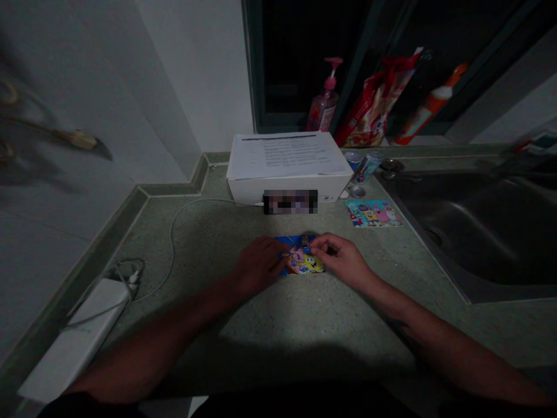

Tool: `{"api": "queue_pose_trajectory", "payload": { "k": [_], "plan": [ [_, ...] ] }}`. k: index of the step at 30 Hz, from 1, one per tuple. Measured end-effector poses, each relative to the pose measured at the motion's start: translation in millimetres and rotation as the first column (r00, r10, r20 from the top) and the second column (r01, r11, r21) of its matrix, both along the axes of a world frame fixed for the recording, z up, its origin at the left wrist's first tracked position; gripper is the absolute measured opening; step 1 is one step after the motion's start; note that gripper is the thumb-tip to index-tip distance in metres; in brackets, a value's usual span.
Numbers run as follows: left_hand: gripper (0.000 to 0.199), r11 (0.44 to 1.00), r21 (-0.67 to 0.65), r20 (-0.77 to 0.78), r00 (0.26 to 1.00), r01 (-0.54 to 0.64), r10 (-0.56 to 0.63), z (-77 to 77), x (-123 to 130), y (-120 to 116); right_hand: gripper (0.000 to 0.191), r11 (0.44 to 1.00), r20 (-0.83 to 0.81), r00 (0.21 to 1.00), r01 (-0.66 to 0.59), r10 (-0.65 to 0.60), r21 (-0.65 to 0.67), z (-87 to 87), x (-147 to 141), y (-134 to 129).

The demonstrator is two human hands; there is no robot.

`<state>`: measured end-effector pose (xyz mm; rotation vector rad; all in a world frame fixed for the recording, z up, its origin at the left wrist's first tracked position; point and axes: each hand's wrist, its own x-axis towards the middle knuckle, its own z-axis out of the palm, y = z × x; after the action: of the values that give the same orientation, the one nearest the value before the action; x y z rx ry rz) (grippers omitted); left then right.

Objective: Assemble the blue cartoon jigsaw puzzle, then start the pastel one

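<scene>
From the head view, your cartoon-printed card (310, 263) lies on the speckled counter (270, 331) between your hands. Your left hand (256, 266) curves over its left side, your right hand (346, 261) brings fingertips together by the upper right corner; you cannot tell whether either grips. It looks light, thin, perhaps slick and easily creased, so hold opposite edges. The room is dim, with a steel sink (513, 232) to your right.
</scene>
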<state>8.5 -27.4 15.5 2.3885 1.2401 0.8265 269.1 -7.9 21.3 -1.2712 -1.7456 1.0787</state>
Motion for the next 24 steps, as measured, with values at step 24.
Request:
{"api": "queue_pose_trajectory", "payload": {
  "k": [24],
  "plan": [
    [0.006,0.912,-0.406,0.285,0.956,0.053,0.071,-9.0,15,-12,0.009,0.98,0.044,0.992,-0.122,0.116,0.157,-3.1,-22,-22]
  ]
}}
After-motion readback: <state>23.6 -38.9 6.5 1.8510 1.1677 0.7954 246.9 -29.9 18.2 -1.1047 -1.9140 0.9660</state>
